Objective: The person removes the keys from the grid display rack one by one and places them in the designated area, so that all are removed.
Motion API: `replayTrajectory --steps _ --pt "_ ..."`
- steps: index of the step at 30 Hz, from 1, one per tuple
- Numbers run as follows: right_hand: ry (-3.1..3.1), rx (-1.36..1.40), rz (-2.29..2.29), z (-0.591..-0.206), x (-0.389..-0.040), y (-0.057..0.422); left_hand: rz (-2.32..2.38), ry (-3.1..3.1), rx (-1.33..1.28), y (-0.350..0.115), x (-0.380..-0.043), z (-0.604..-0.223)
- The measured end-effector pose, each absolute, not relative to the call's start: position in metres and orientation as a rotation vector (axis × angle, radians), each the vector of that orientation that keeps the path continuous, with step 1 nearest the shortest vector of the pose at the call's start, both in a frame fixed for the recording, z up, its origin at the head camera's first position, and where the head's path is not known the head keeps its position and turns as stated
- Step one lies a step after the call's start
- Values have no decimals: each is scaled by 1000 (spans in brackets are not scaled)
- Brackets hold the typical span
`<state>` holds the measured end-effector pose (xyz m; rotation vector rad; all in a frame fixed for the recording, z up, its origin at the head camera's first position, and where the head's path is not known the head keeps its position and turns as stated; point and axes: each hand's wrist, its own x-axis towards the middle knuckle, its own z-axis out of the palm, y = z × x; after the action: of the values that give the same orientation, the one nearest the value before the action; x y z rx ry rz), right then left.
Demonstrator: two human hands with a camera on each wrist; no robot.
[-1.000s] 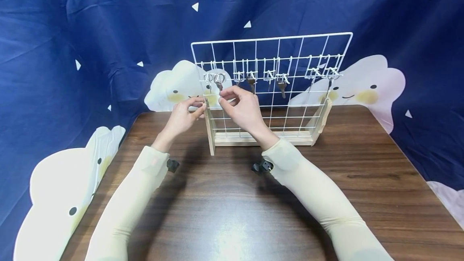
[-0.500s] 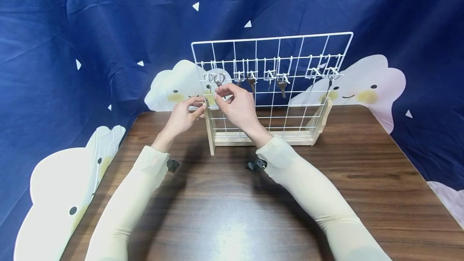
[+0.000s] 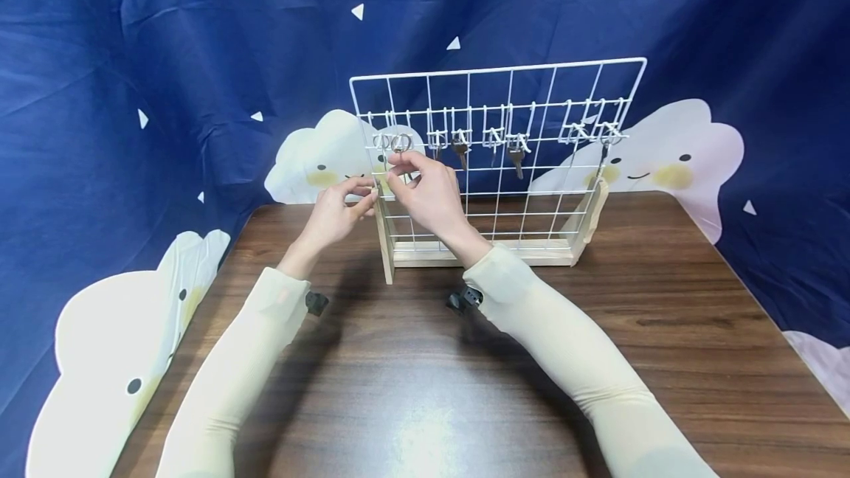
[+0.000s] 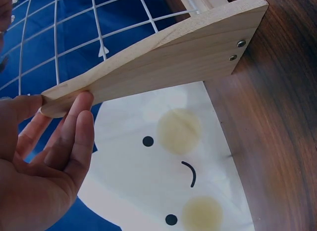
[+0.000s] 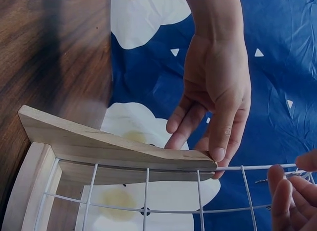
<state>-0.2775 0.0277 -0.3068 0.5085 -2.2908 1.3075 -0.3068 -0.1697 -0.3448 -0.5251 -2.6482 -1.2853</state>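
A white wire grid (image 3: 498, 68) stands in a wooden base with side supports. My left hand (image 3: 335, 212) grips the tip of the left wooden side support (image 4: 163, 62), thumb on one face and fingers on the other. Beside it, my right hand (image 3: 432, 194) is raised in front of the grid's left end, just below a key ring (image 3: 401, 143) on a hook. In the right wrist view, thumb and fingers of the right hand (image 5: 297, 196) are apart, close to a thin key (image 5: 261, 181); whether they touch it is unclear. The right hand partly covers the hanging keys.
More keys hang along the hook row, among them a brown key (image 3: 516, 157) and another key (image 3: 461, 153). The rack stands near the back of a brown wooden table (image 3: 398, 375). A blue curtain (image 3: 265, 35) with cloud prints hangs behind.
My right hand has moved left, from the key under the second ring toward the grid's left end, its fingertips slightly higher. The left hand keeps its grip on the wooden support.
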Motion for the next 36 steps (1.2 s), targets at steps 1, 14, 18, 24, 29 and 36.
replayTrajectory --steps 1,14,18,24,29,36 --pt "-2297 510 1305 -307 -278 27 -1289 -2648 -525 -170 -307 -345" --pt "-2328 535 1292 -306 -278 23 -1292 -2637 -522 -169 -307 -346" --pt "-2333 535 1286 -306 -277 23 -1299 -2631 -527 -169 -307 -347" --pt "-2361 522 1240 -307 -278 22 -1291 -2635 -531 -169 -308 -348" --pt "-2364 513 1245 -306 -278 20 -1290 -2641 -530 -170 -309 -348" --pt "-2341 497 1274 -305 -279 19 -1289 -2641 -529 -170 -309 -348"
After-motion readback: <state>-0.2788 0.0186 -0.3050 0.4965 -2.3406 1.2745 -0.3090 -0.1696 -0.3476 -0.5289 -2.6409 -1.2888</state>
